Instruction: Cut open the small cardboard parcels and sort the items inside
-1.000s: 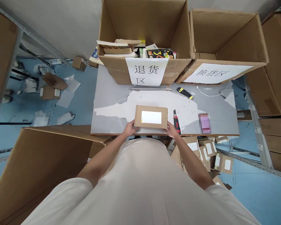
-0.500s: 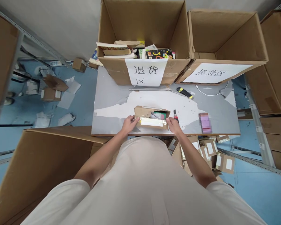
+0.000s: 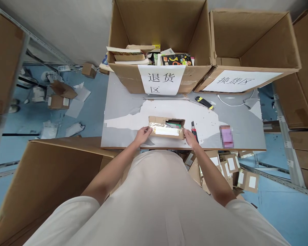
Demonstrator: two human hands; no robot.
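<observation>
A small cardboard box (image 3: 156, 121) with a white label and clear tape lies near the table's front edge, its upper right part open. Inside shows something green and whitish, its kind unclear. My left hand (image 3: 143, 134) grips the box's left end, thumb and fingers closed on it. At the right end my right hand (image 3: 189, 137) holds the box in the same way. Just beside my right hand lies a red and black utility knife (image 3: 194, 129). Farther back rests a black and yellow utility knife (image 3: 204, 102).
Two large cartons stand along the back: the left carton (image 3: 128, 80) holds several books, the right carton (image 3: 256, 70) bears a paper sign. A blurred pink item (image 3: 227, 136) lies on the table's right. A big open carton (image 3: 66, 171) stands left; labelled boxes (image 3: 248, 179) lie below right.
The small box has tipped so its label side faces up more and its opening looks narrower. My right hand has shifted slightly, showing more of the red knife.
</observation>
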